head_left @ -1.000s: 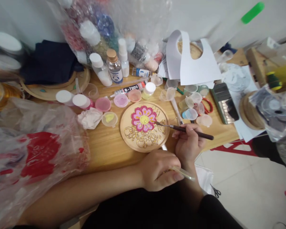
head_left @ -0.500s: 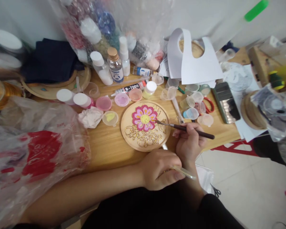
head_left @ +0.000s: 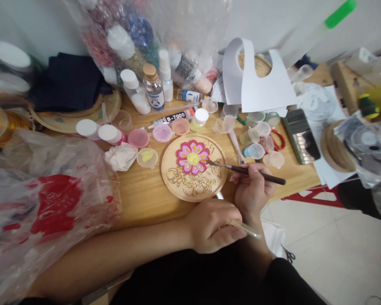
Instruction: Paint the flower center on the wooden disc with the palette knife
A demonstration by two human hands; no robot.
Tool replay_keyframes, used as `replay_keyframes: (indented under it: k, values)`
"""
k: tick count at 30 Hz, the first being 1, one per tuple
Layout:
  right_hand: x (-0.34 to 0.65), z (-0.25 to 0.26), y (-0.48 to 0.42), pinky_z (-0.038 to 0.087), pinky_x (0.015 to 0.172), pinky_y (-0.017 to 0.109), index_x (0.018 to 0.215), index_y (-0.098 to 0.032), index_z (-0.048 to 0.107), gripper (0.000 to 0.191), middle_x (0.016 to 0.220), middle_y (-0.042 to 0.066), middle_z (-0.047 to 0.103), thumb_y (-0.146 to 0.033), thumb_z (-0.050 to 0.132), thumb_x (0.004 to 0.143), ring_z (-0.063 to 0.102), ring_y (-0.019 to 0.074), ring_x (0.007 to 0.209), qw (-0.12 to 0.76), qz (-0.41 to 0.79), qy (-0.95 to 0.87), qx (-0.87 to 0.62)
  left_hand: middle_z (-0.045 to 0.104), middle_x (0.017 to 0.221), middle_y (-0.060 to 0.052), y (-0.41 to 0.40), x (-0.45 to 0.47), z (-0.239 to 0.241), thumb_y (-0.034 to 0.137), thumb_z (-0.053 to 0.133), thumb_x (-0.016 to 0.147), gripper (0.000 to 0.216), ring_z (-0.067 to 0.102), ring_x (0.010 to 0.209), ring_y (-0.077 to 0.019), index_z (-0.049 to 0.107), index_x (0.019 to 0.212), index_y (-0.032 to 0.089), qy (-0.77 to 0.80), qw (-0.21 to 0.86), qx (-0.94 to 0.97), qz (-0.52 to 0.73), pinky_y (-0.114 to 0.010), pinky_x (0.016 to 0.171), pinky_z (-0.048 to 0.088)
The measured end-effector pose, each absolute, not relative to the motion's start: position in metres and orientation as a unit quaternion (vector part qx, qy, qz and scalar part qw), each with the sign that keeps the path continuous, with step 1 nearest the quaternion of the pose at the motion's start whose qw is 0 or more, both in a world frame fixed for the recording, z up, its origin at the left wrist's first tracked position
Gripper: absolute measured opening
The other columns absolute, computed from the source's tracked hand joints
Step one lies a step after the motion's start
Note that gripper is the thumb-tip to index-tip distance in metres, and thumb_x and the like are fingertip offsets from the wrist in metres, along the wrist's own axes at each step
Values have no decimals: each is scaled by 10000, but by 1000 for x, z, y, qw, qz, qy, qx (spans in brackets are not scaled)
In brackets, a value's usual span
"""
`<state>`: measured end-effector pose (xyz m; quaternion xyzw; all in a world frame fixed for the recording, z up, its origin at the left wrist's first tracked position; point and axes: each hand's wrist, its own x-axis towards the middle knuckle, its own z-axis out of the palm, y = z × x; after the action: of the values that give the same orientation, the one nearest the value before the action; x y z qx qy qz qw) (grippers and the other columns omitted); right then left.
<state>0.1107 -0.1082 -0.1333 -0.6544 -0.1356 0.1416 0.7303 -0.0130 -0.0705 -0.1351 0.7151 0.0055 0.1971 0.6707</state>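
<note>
One painted disc (head_left: pixel 193 169) lies beside the right fingers (head_left: pixel 256 181), seemingly untouched.

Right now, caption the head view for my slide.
Right hand holds a dark-handled craft tool at a pink flower on a wooden disc; left hand grips a translucent stick.

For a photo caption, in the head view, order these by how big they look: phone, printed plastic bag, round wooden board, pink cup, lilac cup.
1. Printed plastic bag
2. Round wooden board
3. Phone
4. Pink cup and lilac cup: too alike to rank
</note>
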Motion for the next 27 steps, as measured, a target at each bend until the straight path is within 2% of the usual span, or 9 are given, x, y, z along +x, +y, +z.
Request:
replay_keyframes:
  k: [15, 27]
  values:
    - [113, -133, -107, 411, 370, 211, 630, -215, 636, 138, 494, -74, 595, -236, 641, 767, 517, 88, 366, 762, 117, -132, -623, 558, 636, -26, -71, -14, -135, 614, 219, 1036, 630, 520, 593, -137, 541, 730, 166, 6, 671, 712, 204, -278, 616, 406]
    - [111, -136, -109, 408, 406, 211, 639, -211, 657, 169, 494, -63, 598, -235, 650, 806, 529, 85, 392, 744, 144, -154, -634, 586, 650, -43, -70, -13, -135, 628, 175, 1033, 668, 541, 608, -144, 554, 744, 161, 8, 662, 725, 187, -288, 630, 425]
